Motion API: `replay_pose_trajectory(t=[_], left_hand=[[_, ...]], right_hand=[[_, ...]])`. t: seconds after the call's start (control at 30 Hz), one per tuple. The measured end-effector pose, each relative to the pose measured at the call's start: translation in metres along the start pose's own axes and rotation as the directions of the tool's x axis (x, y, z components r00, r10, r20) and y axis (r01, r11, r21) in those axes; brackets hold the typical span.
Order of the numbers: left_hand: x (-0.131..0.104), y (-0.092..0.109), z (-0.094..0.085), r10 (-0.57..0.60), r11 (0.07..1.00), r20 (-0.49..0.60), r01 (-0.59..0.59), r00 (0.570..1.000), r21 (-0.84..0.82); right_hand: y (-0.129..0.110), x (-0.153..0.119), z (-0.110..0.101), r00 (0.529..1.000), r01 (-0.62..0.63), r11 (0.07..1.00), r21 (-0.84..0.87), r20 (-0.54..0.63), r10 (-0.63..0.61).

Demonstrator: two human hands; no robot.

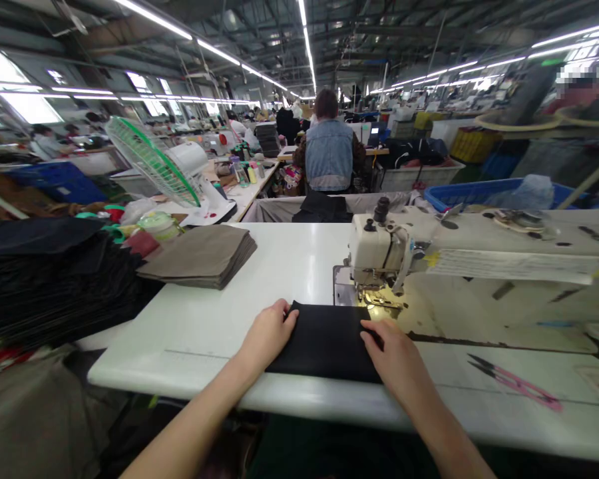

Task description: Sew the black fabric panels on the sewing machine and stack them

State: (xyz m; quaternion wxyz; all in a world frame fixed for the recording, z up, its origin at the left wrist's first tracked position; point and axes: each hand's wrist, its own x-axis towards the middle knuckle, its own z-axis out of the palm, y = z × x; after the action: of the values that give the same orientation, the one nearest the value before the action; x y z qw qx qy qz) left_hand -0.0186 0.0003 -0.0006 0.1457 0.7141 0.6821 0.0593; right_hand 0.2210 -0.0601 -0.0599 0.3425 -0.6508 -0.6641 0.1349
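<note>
A black fabric piece [329,342] lies flat at the front edge of the white table, just before the needle area of a sewing machine [379,249]. My left hand [272,329] pinches its upper left corner between thumb and fingers. At the right edge of the cloth, my right hand [389,342] has thumb and forefinger closed on the fabric near its upper right corner. The cloth's top edge sits close to the presser foot, beside a lit metal plate. Pink-handled snips [516,382] rest on the table to the right of my right hand.
Grey-brown fabric pieces [199,256] are stacked at the table's left, beside a tall black fabric pile [54,279]. A green-rimmed fan [154,159] stands beyond. A person in a denim vest [329,153] sits ahead. Behind the machine is a blue basket [472,193].
</note>
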Motion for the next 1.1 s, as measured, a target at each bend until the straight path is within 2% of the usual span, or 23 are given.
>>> replay_pose_trajectory(t=[0.27, 0.4, 0.47, 0.5, 0.53, 0.6, 0.63, 0.67, 0.73, 0.8, 0.87, 1.0, 1.07, 1.1], left_hand=[[-0.001, 0.0, 0.003, 0.008, 1.0, 0.003, -0.008, 1.0, 0.028], [-0.005, 0.001, 0.002, 0.0, 0.997, 0.008, -0.001, 1.0, 0.073], [-0.006, 0.001, 0.001, 0.057, 0.991, -0.051, -0.05, 0.997, 0.124], [-0.006, 0.001, 0.001, 0.152, 0.978, -0.088, -0.137, 0.985, 0.159], [-0.005, 0.002, 0.001, 0.289, 0.945, -0.104, -0.266, 0.952, 0.193], [-0.003, 0.005, 0.005, 0.563, 0.814, -0.065, -0.539, 0.824, 0.217], [-0.003, 0.008, 0.009, 0.64, 0.757, -0.03, -0.623, 0.768, 0.196], [-0.004, 0.011, 0.015, 0.668, 0.735, -0.014, -0.656, 0.744, 0.169], [-0.009, 0.017, 0.029, 0.628, 0.774, -0.055, -0.616, 0.776, 0.148], [-0.017, 0.019, 0.042, 0.575, 0.816, -0.125, -0.555, 0.809, 0.164], [-0.024, 0.018, 0.05, 0.572, 0.817, -0.144, -0.545, 0.808, 0.187], [-0.03, 0.016, 0.049, 0.559, 0.823, -0.105, -0.537, 0.822, 0.185], [-0.028, 0.023, 0.046, 0.55, 0.83, -0.08, -0.534, 0.831, 0.162], [-0.027, 0.029, 0.044, 0.57, 0.817, -0.057, -0.559, 0.819, 0.144]], right_hand=[[0.001, -0.001, 0.0, 1.0, 0.026, 1.0, -0.017, 0.002, -0.026], [-0.004, -0.002, -0.005, 0.998, 0.053, 0.992, -0.112, -0.016, -0.055], [-0.007, 0.0, -0.006, 0.989, 0.132, 0.978, -0.164, -0.043, -0.141], [-0.008, 0.002, -0.004, 0.979, 0.192, 0.967, -0.167, -0.042, -0.201], [-0.011, 0.004, -0.002, 0.965, 0.255, 0.955, -0.151, -0.028, -0.262], [-0.018, 0.009, 0.008, 0.946, 0.325, 0.941, -0.094, 0.027, -0.324], [-0.022, 0.01, 0.014, 0.948, 0.318, 0.945, -0.075, 0.052, -0.315], [-0.026, 0.011, 0.02, 0.958, 0.285, 0.956, -0.071, 0.065, -0.281], [-0.033, 0.01, 0.029, 0.973, 0.228, 0.969, -0.091, 0.051, -0.224], [-0.035, 0.005, 0.032, 0.974, 0.227, 0.966, -0.127, 0.022, -0.226], [-0.028, -0.004, 0.027, 0.966, 0.254, 0.953, -0.164, 0.0, -0.257], [-0.001, -0.02, 0.004, 0.956, 0.282, 0.94, -0.194, -0.024, -0.292], [0.009, -0.022, -0.005, 0.947, 0.314, 0.93, -0.19, -0.006, -0.321], [0.011, -0.021, -0.008, 0.943, 0.328, 0.925, -0.191, 0.006, -0.333]])
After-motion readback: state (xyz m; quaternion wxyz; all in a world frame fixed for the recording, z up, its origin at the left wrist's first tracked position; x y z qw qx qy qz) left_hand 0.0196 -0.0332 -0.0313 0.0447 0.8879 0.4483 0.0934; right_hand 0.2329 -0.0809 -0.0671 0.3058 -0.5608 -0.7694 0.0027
